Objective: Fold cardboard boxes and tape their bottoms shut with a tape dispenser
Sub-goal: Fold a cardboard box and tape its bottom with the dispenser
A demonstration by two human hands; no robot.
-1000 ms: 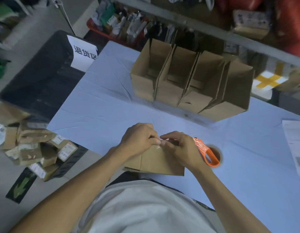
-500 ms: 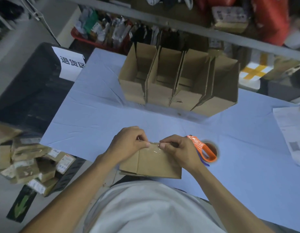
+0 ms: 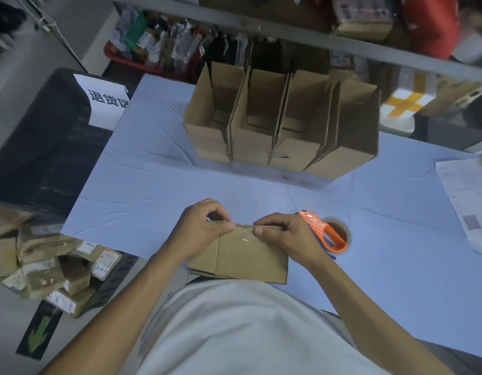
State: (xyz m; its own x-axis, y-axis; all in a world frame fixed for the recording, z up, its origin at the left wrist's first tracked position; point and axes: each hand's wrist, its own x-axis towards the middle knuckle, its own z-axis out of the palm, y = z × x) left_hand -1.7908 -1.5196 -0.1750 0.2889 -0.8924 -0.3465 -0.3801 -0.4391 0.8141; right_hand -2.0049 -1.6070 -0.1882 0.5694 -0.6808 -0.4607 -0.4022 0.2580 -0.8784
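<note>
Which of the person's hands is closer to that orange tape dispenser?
The right hand: the orange tape dispenser sits right beside it on its outer side. The left hand is farther away, at the other end of the small cardboard box.

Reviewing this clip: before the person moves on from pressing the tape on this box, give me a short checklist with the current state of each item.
1. Box held steady: ok, the left hand and right hand both pinch its top edge.
2. Tape on the box: ok, a clear glossy strip runs over the edge between the thumbs.
3. Tape cut free from the dispenser: cannot tell, the right hand hides that stretch.
4. Dispenser within reach: ok, it is beside the right hand on the table.
5. Room for the finished box: ok, bare table lies in front of the row of folded boxes.
</note>
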